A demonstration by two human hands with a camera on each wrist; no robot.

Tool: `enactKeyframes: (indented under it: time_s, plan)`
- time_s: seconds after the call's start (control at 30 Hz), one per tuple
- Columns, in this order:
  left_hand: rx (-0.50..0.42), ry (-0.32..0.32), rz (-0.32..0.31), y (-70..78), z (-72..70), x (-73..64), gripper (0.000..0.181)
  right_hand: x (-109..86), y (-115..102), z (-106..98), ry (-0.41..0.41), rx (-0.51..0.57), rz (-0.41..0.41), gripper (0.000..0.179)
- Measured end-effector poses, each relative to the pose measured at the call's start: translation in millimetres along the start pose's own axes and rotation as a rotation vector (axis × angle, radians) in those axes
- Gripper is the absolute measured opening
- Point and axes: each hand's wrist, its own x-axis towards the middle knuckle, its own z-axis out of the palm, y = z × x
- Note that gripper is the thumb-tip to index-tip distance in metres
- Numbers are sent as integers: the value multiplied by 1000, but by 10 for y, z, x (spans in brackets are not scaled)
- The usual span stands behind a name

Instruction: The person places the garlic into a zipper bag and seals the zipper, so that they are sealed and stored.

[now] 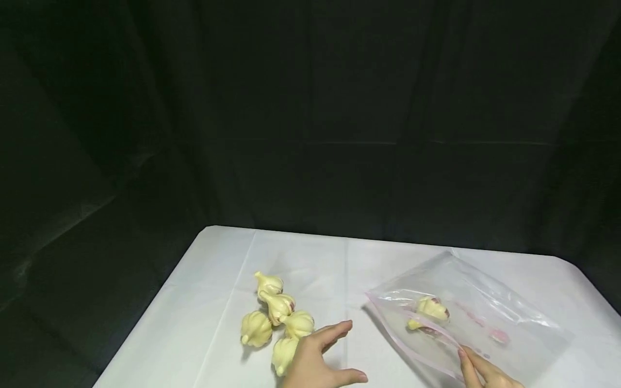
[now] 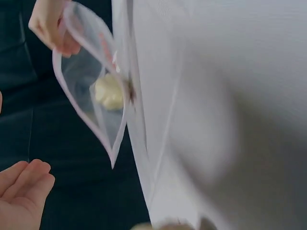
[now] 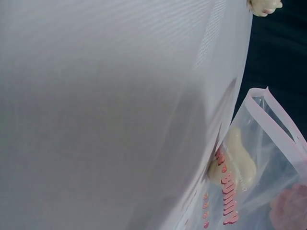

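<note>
In the head view my left hand (image 1: 320, 358) is held beside the garlic bulbs (image 1: 298, 324), thumb and fingers spread apart with nothing between them. That same hand (image 2: 24, 194) appears at the lower left of the left wrist view. My right hand (image 1: 485, 372) pinches the pink rim of a clear zip bag (image 1: 504, 302) between thumb and fingertips, and the bag's mouth gapes. Inside the bag lies a garlic bulb (image 1: 433, 309), seen also through the printed plastic as a pale bulb (image 3: 235, 165) in the right wrist view.
Several loose bulbs sit in a cluster left of the bag, the farthest garlic bulb (image 1: 269, 284) near the back. A white-covered table (image 1: 213, 269) carries everything. Behind it hangs a dark curtain (image 1: 310, 118).
</note>
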Motion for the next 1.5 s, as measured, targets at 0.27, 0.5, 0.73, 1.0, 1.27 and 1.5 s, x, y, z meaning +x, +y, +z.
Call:
enactKeyframes:
  time_s: [0.27,0.5,0.73,1.0,1.27,1.5]
  plan:
    - [-71,49,-82,-103,-475,-312,63,20,20,-18,-19,3,-21,25]
    - [-36,90,-112,-165,-692,-483,70,15,86,-21,-10,32,-82,25]
    - [-1,65,-125,-349,-753,-556,71,25,17,-25,3,-9,8,16]
    - [35,58,-155,-475,-765,-510,76,26,-37,-34,-8,-42,56,16]
    - [52,-6,-131,-518,-797,-439,80,44,-99,-52,-51,-42,86,16]
    - [89,-87,-110,-541,-829,-439,84,68,-173,-83,-98,-59,124,19]
